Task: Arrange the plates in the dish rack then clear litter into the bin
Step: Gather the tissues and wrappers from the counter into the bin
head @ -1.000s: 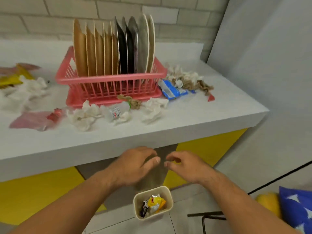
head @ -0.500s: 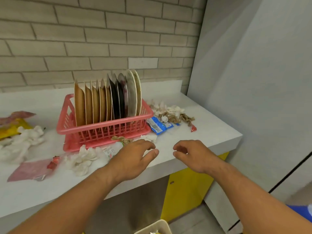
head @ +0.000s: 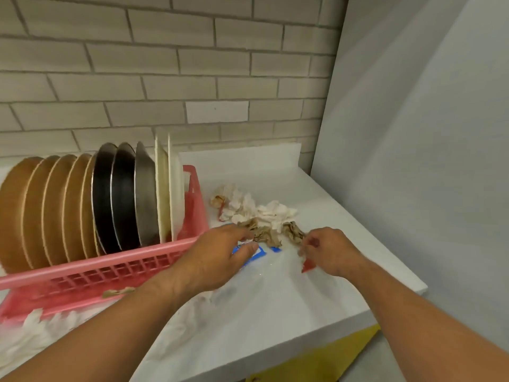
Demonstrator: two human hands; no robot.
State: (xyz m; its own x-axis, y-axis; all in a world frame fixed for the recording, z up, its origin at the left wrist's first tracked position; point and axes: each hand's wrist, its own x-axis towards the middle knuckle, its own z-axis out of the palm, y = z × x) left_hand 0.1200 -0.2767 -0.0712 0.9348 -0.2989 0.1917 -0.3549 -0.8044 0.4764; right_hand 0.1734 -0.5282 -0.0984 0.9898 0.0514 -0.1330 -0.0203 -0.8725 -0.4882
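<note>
2 hands reach into litter on a white counter (head: 275,304), just beside a pink dish rack (head: 96,267) of upright plates (head: 124,194).
The left hand (head: 217,260) is relaxed, its fingertips touching crumpled brown paper (head: 264,235) and its thumb over a blue wrapper (head: 261,253). The right hand (head: 329,253) curls at another brown scrap (head: 293,232); I cannot tell whether it grips. White tissues (head: 265,210) lie behind.

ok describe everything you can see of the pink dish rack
The pink dish rack looks plastic, with a latticed front wall under a plain rim. It stands on the counter, left of the litter pile, packed with plates on edge: brown, black, grey, cream. A brown paper scrap lies at its front base. The left hand hides its near right corner.
</note>
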